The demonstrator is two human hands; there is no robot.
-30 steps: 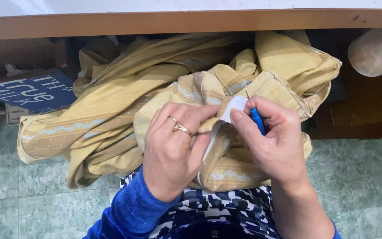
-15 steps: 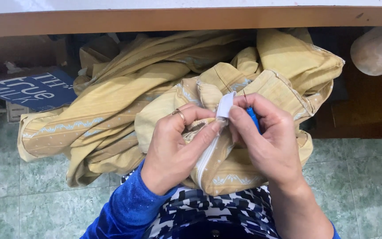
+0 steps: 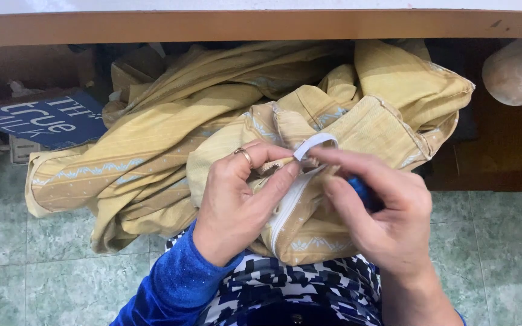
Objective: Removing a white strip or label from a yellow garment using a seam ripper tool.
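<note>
Your left hand (image 3: 237,199) pinches the soft, floppy yellow fabric (image 3: 170,139) at its white zipper tape (image 3: 312,145), right hand (image 3: 382,211) closed around a blue tool (image 3: 362,192); grip near the seam.

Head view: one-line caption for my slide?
Both hands, left and right, pinch a white strip on yellow cloth; right holds something blue.

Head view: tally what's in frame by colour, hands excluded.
Yellow: 1, patterned fabric bunched on the lap
White: 1, elastic band pinched at the fabric's edge
Blue: 2, small tool in the right hand; sign at left
Beige: 1, rounded object at upper right
Total: 5
</note>
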